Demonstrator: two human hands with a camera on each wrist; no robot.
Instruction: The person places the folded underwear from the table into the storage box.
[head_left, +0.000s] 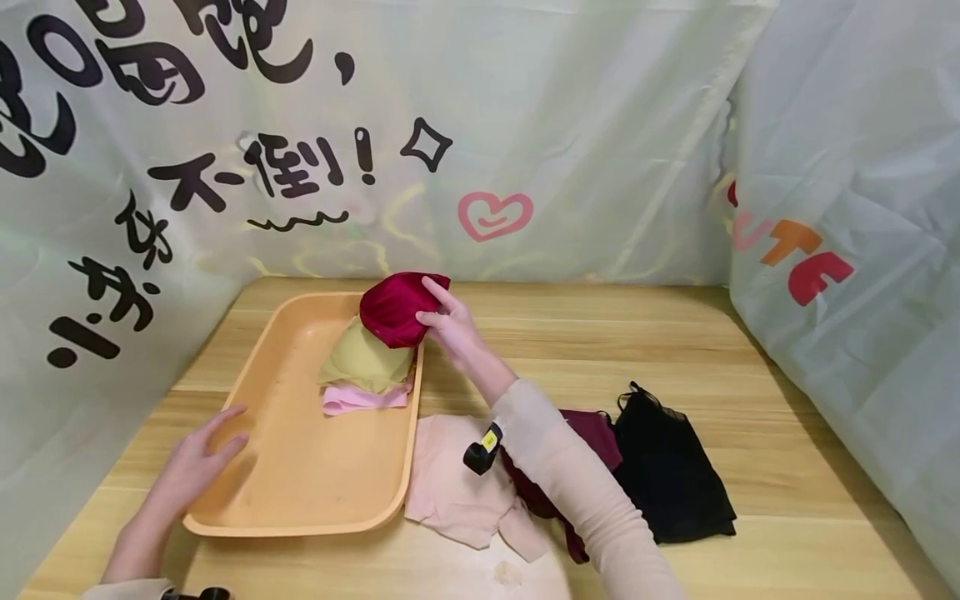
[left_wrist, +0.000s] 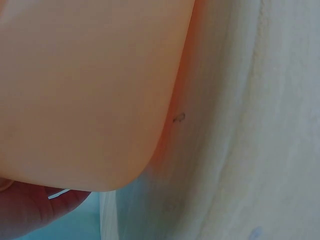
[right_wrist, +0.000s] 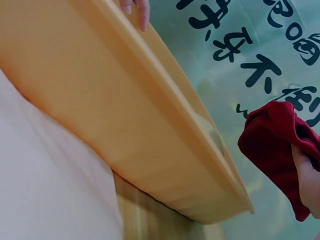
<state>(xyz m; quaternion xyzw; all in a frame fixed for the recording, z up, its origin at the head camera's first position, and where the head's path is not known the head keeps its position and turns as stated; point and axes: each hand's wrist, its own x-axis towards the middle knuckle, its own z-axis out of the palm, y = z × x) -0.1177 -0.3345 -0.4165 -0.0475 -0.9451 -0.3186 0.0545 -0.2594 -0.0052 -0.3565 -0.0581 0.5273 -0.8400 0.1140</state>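
Observation:
My right hand [head_left: 453,332] pinches a folded, shiny dark red garment [head_left: 397,312] over the far right corner of an orange plastic tray [head_left: 300,492]. In the right wrist view the same red garment [right_wrist: 275,145] hangs from the thumb and fingers, beyond the tray's edge. Under it in the tray lie a folded yellow-beige garment [head_left: 363,358] and a pink folded cloth [head_left: 363,400]. My left hand [head_left: 197,467] rests at the tray's near left rim, its thumb and forefinger stretched out over the inside. The other left fingers are hidden in the head view.
Right of the tray, a pale pink garment [head_left: 453,475], a maroon garment [head_left: 592,433] and a black strappy top [head_left: 671,467] lie on the wooden table [head_left: 600,333]. My right sleeve partly covers the maroon one. Printed cloth curtains [head_left: 600,125] hang behind and at both sides.

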